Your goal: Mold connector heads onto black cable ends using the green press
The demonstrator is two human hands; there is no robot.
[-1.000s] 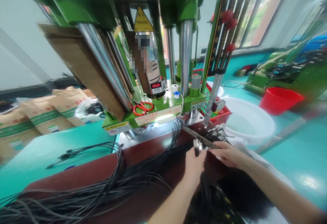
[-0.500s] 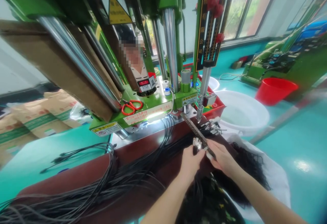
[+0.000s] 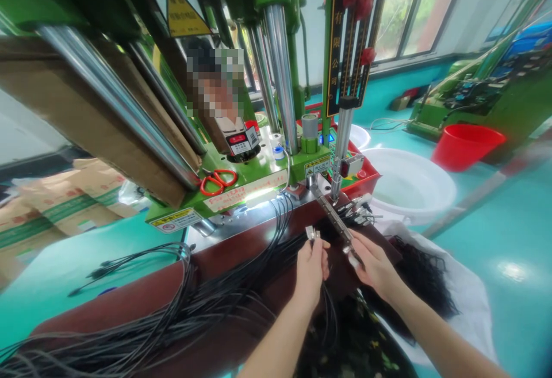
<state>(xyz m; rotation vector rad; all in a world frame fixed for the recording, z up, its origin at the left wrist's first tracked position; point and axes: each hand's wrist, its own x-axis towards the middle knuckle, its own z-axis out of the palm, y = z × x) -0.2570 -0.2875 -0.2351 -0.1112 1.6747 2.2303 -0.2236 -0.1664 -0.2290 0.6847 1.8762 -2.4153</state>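
- Here's the left hand, lower centre of frame, its grip closed around a small bunch of silver metal connectors on thin black cables.
- And the right hand, just to the right: grip clamped on the near end of a long, narrow dark metal bar.
- How far along? Connectors are bunched in the left hand, apart from the bar; a small silver piece shows by the right fingertips, but whether it is seated in the bar, I cannot tell. How many of the bar's places are filled is too small to read.
- More silver connector ends lie heaped right of the bar, outside both hands.
- Direction now: the held connectors point up the frame, metal ends uppermost, cables trailing below the fist.
- The bar's long axis slants from the right hand up and left, its far end near the green press.
- Long dark cables sweep across the dark-red worktop, lower left.
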